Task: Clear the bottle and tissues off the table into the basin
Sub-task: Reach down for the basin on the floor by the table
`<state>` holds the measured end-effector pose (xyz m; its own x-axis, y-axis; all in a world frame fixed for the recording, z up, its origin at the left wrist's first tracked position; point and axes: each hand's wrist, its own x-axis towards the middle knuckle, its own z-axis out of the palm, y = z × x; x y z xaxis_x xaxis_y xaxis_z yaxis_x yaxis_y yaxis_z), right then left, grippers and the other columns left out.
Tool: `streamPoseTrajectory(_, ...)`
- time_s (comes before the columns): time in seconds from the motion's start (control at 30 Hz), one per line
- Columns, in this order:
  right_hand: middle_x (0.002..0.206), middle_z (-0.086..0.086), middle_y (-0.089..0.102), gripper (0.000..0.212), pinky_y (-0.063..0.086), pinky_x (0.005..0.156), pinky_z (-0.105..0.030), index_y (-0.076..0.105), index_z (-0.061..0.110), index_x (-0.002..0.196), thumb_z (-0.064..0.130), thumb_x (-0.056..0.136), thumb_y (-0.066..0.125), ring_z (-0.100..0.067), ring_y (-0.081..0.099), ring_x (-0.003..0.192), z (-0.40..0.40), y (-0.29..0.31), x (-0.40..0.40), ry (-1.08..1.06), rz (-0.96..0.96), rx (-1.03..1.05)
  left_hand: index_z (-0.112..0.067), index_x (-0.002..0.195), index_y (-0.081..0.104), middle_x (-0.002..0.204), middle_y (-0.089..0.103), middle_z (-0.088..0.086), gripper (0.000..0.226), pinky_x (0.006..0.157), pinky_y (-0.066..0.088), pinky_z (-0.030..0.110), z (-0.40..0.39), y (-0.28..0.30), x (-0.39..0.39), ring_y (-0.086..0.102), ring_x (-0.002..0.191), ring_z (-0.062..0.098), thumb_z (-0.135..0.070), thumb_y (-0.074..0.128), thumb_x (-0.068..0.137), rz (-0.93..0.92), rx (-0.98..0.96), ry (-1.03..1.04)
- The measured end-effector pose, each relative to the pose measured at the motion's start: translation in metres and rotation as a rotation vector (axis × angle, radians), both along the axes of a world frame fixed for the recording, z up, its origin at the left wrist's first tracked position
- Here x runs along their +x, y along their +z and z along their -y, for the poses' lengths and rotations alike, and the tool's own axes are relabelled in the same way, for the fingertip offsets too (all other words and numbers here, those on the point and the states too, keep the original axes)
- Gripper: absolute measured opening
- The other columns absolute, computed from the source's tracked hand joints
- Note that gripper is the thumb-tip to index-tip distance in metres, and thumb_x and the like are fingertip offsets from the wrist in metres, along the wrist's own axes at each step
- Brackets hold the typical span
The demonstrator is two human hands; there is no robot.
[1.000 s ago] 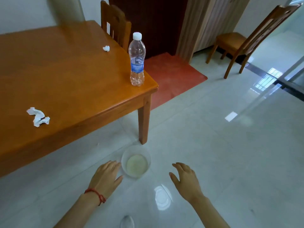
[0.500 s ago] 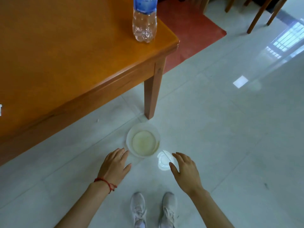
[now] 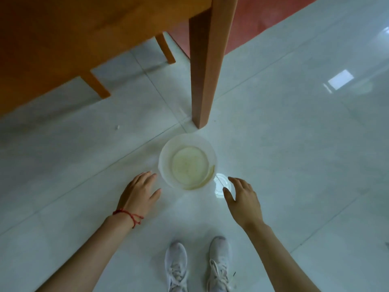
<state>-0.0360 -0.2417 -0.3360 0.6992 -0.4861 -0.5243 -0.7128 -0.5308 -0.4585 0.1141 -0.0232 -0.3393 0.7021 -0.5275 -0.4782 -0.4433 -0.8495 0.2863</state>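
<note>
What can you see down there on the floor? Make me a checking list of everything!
Surface: pale shiny floor tiles, with bright light reflections.
Job's things: a round see-through basin stands on the floor by the table leg; its bottom looks yellowish, with no bottle or tissue in it. Bottle and tissues: not in view.
Clutter: one tiny white speck on the floor under the table edge.
Hands: left hand and right hand are open and empty, one on each side of the basin, not touching it. A red string sits on the left wrist.
Cables: nothing seen.
Surroundings: wooden table overhead, red mat behind it, two white shoes below.
</note>
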Motion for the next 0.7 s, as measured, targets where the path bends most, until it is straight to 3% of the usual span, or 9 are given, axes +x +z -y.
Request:
streamPoseTrajectory(0.07, 0.139, -0.006, 0.046, 0.042, 0.034, 0.106, -0.039, 0.041, 0.016, 0.133, 0.029, 0.093, 0.045, -0.024, 0.038, 0.129, 0.001, -0.025, 0.004, -0.036, -0.013, 0.023, -0.001, 0.131, 0.045, 0.141, 0.044, 0.018, 0.062, 0.110, 0.030, 0.038, 0.004, -0.023, 0.002, 0.039, 0.132, 0.031, -0.039, 0.042, 0.082, -0.024, -0.008, 0.066)
streamPoseTrajectory(0.2, 0.140, -0.005, 0.045, 0.043, 0.036, 0.102, -0.040, 0.039, 0.017, 0.134, 0.030, 0.093, 0.044, -0.024, 0.037, 0.131, 0.002, -0.067, 0.009, -0.091, -0.041, 0.058, -0.004, 0.135, 0.040, 0.145, 0.039, 0.015, 0.052, 0.110, 0.028, 0.036, 0.010, -0.067, 0.010, 0.034, 0.134, 0.028, -0.027, 0.050, 0.089, -0.066, -0.009, 0.162)
streamPoseTrajectory(0.37, 0.137, -0.006, 0.049, 0.047, 0.040, 0.101, -0.043, 0.039, 0.016, 0.134, 0.031, 0.091, 0.050, -0.023, 0.044, 0.126, 0.004, -0.112, 0.019, -0.194, -0.037, 0.126, -0.003, 0.136, 0.036, 0.144, 0.039, 0.018, 0.054, 0.108, 0.030, 0.038, 0.010, -0.110, 0.021, 0.034, 0.134, 0.031, -0.026, 0.050, 0.089, -0.125, 0.021, 0.265)
streamPoseTrajectory(0.53, 0.131, -0.009, 0.054, 0.052, 0.038, 0.088, -0.026, 0.037, 0.013, 0.135, 0.030, 0.089, 0.055, -0.022, 0.053, 0.114, -0.001, -0.141, 0.036, -0.527, 0.004, 0.336, -0.002, 0.137, 0.033, 0.143, 0.040, 0.022, 0.057, 0.106, 0.031, 0.037, 0.012, -0.140, 0.028, 0.038, 0.131, 0.035, -0.027, 0.050, 0.089, -0.204, 0.064, 0.342)
streamPoseTrajectory(0.63, 0.129, -0.009, 0.056, 0.051, 0.037, 0.085, -0.025, 0.038, 0.011, 0.135, 0.026, 0.089, 0.055, -0.021, 0.054, 0.112, -0.005, -0.152, 0.043, -0.583, 0.018, 0.402, -0.004, 0.132, 0.040, 0.137, 0.048, 0.019, 0.052, 0.102, 0.037, 0.037, 0.012, -0.153, 0.028, 0.046, 0.126, 0.033, -0.029, 0.052, 0.088, -0.268, 0.029, 0.421)
streamPoseTrajectory(0.7, 0.123, -0.008, 0.060, 0.045, 0.039, 0.079, -0.026, 0.043, 0.012, 0.132, 0.021, 0.089, 0.055, -0.019, 0.057, 0.098, -0.009, -0.158, 0.044, -0.586, 0.031, 0.421, -0.002, 0.130, 0.043, 0.134, 0.052, 0.017, 0.050, 0.101, 0.037, 0.034, 0.015, -0.158, 0.027, 0.049, 0.124, 0.030, -0.027, 0.054, 0.087, -0.300, 0.008, 0.481)
